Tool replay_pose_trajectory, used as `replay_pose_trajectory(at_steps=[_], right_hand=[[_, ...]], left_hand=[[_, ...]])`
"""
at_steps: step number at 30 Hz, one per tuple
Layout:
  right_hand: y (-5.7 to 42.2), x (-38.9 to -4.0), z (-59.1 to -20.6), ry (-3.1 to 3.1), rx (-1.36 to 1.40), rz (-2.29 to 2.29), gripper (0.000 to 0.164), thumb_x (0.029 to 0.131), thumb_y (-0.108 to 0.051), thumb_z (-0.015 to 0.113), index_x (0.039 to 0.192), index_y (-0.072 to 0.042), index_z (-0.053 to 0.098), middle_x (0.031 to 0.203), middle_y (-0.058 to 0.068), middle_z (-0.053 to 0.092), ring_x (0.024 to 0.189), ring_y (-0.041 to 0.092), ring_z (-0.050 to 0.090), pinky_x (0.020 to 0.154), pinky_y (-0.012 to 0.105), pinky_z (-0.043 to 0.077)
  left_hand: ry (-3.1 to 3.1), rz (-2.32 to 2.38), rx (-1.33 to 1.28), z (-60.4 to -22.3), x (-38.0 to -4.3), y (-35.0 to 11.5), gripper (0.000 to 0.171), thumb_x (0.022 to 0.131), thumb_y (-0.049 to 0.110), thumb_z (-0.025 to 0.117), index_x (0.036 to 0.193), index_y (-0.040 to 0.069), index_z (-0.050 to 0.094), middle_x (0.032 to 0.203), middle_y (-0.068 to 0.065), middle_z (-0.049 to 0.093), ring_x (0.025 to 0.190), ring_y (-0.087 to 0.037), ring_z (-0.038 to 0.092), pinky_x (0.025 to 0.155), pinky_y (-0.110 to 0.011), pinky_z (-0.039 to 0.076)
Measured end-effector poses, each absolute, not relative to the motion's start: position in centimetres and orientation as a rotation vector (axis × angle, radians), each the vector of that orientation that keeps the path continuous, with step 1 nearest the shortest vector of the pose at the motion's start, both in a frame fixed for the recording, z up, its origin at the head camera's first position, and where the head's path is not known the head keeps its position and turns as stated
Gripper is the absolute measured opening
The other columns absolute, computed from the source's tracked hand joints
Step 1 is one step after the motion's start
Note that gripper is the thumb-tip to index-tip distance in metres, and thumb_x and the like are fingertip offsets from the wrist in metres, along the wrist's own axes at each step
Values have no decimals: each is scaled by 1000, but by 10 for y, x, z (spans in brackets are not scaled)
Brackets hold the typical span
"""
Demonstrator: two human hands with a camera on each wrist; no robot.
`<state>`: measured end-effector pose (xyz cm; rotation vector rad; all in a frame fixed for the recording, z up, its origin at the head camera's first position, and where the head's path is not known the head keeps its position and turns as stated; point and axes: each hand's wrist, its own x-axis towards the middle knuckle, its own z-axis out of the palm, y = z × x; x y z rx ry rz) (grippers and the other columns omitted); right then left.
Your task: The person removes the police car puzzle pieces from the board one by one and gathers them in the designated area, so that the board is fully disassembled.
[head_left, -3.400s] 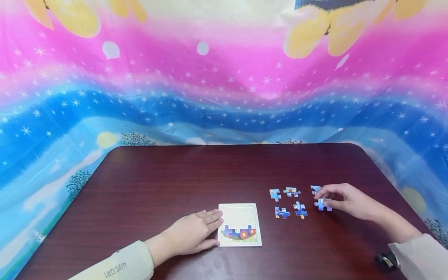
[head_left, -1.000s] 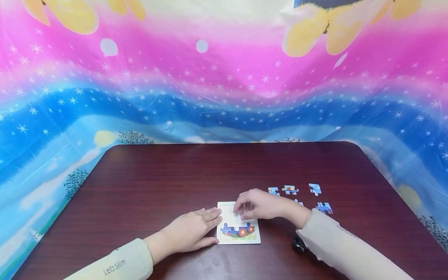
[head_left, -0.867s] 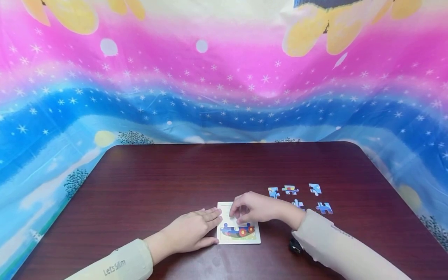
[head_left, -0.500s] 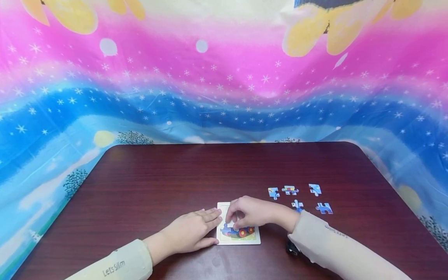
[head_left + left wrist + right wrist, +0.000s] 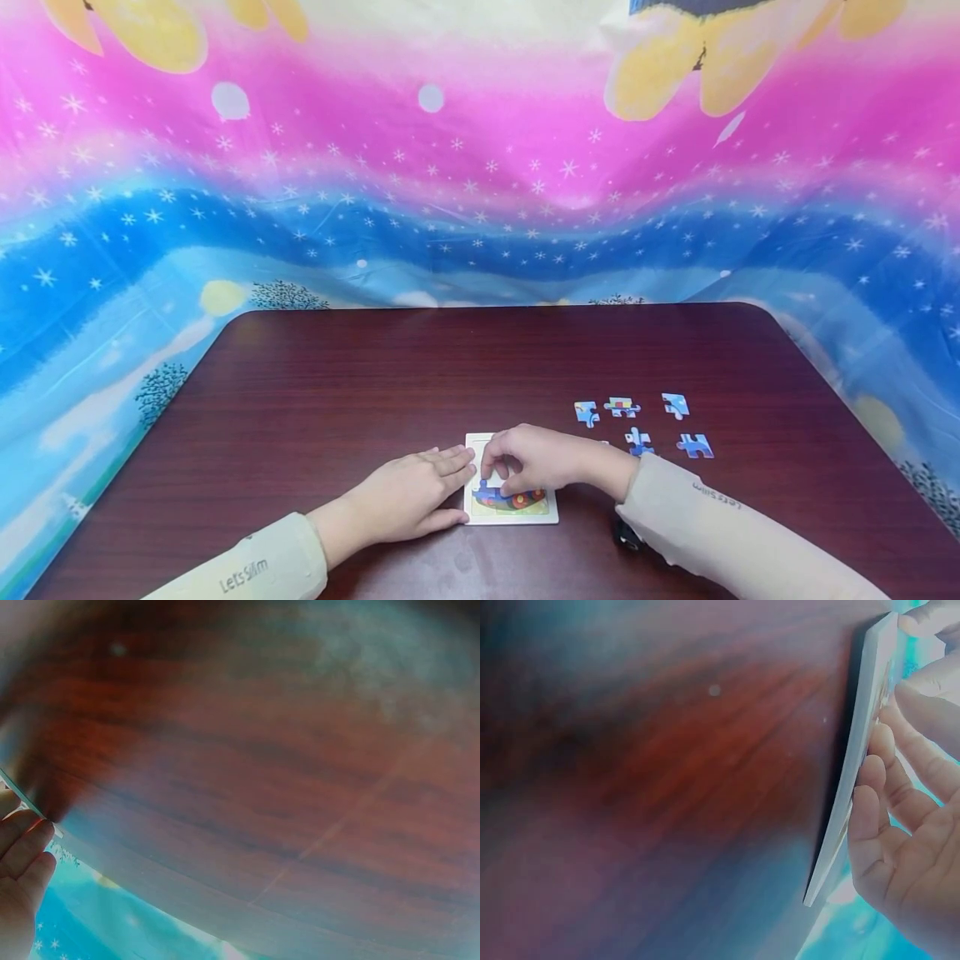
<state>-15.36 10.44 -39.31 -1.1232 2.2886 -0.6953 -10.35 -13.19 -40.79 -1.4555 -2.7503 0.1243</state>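
Note:
A small square puzzle board (image 5: 513, 521) with a pale rim lies on the table near me. Blue, red and green picture pieces (image 5: 528, 500) fill its lower part. My left hand (image 5: 408, 500) lies flat at the board's left side, fingertips on the rim. My right hand (image 5: 536, 458) is over the board, fingers bent down, index finger and thumb apart around the blue part of the picture. In the right wrist view, its fingers (image 5: 866, 814) lie along the board's edge. I cannot tell whether a piece is between the fingertips.
Several loose jigsaw pieces lie right of the board, among them a sky-blue one (image 5: 587, 414), a red-and-yellow one (image 5: 622, 407) and a blue one (image 5: 695, 446). The right wrist partly covers that area. A patterned curtain (image 5: 450, 208) hangs behind the dark table (image 5: 375, 367).
My right hand has moved left from the loose pieces to the board, then slid down and left over the picture. The left hand has stayed at the board's edge.

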Motion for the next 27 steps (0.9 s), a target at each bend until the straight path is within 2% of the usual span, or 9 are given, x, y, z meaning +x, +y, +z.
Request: replay_pose_trajectory(at_steps=[9,20,27], right_hand=[[102,-151,-395,2330,-1176,-649,23,80,-1,75,96,-14,66,78,-6,56,65,2,46,63,14,41],[101,-150,-394,2350,-1179,-602,23,81,-3,74,96,-17,63,77,-7,56,67,2,46,67,15,40],[101,-149,-392,2331,-1133,-618,28,82,-2,74,97,-21,59,79,-6,57,62,0,42,60,16,38]], left_hand=[[-2762,114,-1452,-408,-103,-132,56,101,48,50,138,8,59,146,-9,55,134,-21,55,107,-36,50],[-2753,109,-1459,-410,-104,-133,56,101,48,50,138,8,59,146,-9,55,135,-20,54,107,-36,50],[-2748,100,-1469,-409,-105,-132,58,101,48,50,142,7,55,145,-10,55,135,-21,54,107,-38,49]])
